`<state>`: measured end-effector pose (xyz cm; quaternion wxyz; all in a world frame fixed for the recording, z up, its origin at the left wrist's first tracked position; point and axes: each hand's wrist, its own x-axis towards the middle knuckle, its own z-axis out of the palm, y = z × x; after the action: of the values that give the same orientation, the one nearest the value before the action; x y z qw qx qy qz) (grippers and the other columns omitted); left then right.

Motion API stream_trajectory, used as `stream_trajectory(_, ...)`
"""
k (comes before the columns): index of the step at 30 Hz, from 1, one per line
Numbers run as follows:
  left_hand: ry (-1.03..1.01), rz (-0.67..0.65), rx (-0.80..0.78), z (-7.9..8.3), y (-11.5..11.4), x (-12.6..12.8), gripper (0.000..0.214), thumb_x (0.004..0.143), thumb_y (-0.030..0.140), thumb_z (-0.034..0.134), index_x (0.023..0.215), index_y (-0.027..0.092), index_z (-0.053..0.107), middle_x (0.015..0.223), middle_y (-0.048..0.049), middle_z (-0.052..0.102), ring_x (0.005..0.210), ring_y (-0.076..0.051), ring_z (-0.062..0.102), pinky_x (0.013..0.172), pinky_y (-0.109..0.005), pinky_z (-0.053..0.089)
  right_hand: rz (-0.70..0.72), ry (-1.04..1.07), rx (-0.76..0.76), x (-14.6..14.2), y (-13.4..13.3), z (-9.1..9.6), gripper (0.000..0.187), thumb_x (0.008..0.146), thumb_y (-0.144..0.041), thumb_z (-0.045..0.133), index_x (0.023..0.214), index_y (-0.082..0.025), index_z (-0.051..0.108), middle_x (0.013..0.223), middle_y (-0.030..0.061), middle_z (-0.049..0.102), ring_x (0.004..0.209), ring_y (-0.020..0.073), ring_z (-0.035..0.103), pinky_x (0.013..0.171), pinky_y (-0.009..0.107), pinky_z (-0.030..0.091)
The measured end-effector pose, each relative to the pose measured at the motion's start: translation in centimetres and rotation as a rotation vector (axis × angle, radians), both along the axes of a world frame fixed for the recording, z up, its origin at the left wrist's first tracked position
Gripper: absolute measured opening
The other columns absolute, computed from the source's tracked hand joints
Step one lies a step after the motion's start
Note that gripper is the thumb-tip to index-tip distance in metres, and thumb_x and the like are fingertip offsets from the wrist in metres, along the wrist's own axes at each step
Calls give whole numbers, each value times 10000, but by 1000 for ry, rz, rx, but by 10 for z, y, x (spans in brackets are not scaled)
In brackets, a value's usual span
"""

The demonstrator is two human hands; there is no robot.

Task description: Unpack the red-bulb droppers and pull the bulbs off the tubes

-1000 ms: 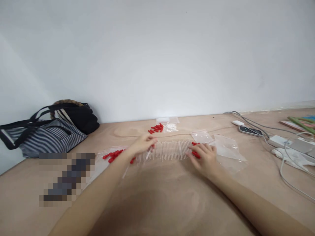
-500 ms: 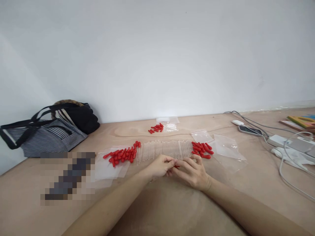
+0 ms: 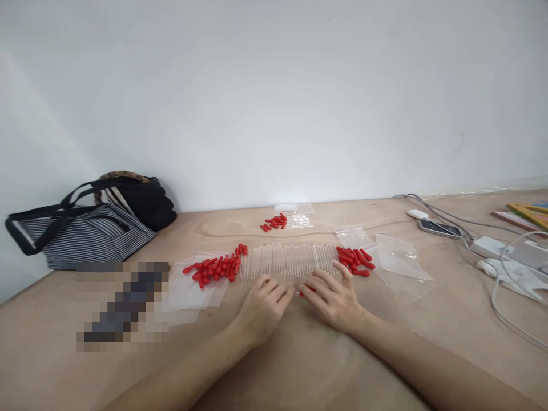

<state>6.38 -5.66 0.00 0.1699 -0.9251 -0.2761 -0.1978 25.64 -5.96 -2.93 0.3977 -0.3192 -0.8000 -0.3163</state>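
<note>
My right hand [image 3: 336,301] is closed on a red rubber dropper bulb [image 3: 305,291], partly covered by its fingers. A short length of thin clear dropper tube [image 3: 297,293] shows between that bulb and my left hand [image 3: 263,308]. The fingers of my left hand are curled over the tube, hiding the rest of it. Just beyond both hands, a row of clear dropper tubes [image 3: 293,260] lies side by side. Red bulbs are heaped at each end of the row, a larger pile [image 3: 214,268] on the left and a smaller pile [image 3: 355,258] on the right.
Clear plastic bags [image 3: 396,257] lie on the right, with more under the left pile. Small red bulbs [image 3: 274,221] and short clear tubes [image 3: 299,220] sit near the wall. A striped bag [image 3: 96,234] stands left; a phone [image 3: 440,228] and cables lie right.
My left hand has drawn left, away from my right hand, and turned knuckles up. A gap with the thin tube now shows between them. The right hand stays nearly in place.
</note>
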Motion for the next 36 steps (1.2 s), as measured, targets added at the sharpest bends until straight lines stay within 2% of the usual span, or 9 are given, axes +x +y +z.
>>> stream_trajectory(2,42,-4,217,-7,-3,-1,256,863,91,361,881,114,615,640,-37,603,607,-154,531,723,-347,380,20,-2,14,-2,-2,-1,144,803,-112,493,761,-198,601,638,-30,612,812,128,556,970,437,209)
stream_trajectory(5,35,-6,321,-11,-6,0,224,862,92,383,859,115,606,627,-18,585,606,-141,530,780,-356,355,28,-13,6,-4,-3,-3,153,810,-114,486,730,-185,595,569,-37,581,745,114,553,969,430,218)
stream_trajectory(20,18,1,303,-11,-7,2,265,855,54,340,813,119,594,593,-8,549,600,-134,518,756,-346,335,47,0,-197,0,-4,-6,242,840,-129,411,684,-194,584,554,-28,567,757,121,541,1003,472,121)
stream_trajectory(25,-13,37,313,-13,-3,-10,276,859,57,345,803,131,605,587,-9,561,603,-138,529,718,-331,343,30,22,-229,17,0,0,222,819,-152,454,643,-194,581,559,-30,580,805,139,547,986,463,119)
stream_trajectory(28,-106,149,196,-9,4,-19,245,867,122,389,822,160,627,603,-14,598,604,-139,549,669,-302,363,-76,135,-266,36,7,9,149,811,-228,504,728,-231,627,656,-24,634,815,157,543,963,453,135)
stream_trajectory(30,-190,289,-24,-2,13,-19,217,864,187,422,855,177,639,678,-25,641,636,-142,577,640,-269,386,-179,194,-290,47,14,13,153,819,-273,501,782,-256,648,723,-13,652,812,160,538,948,443,135)
stream_trajectory(33,-227,577,-399,11,35,-11,203,842,225,449,854,191,649,799,-36,676,741,-155,614,650,-231,413,-367,231,-347,61,25,13,225,834,-328,460,771,-263,666,754,5,653,794,165,522,922,434,125)
stream_trajectory(36,-203,706,-489,19,61,2,182,801,205,481,781,175,660,790,-59,685,782,-189,627,667,-243,422,-550,265,-404,78,34,8,293,827,-377,424,738,-245,670,730,20,650,782,181,500,889,438,122)
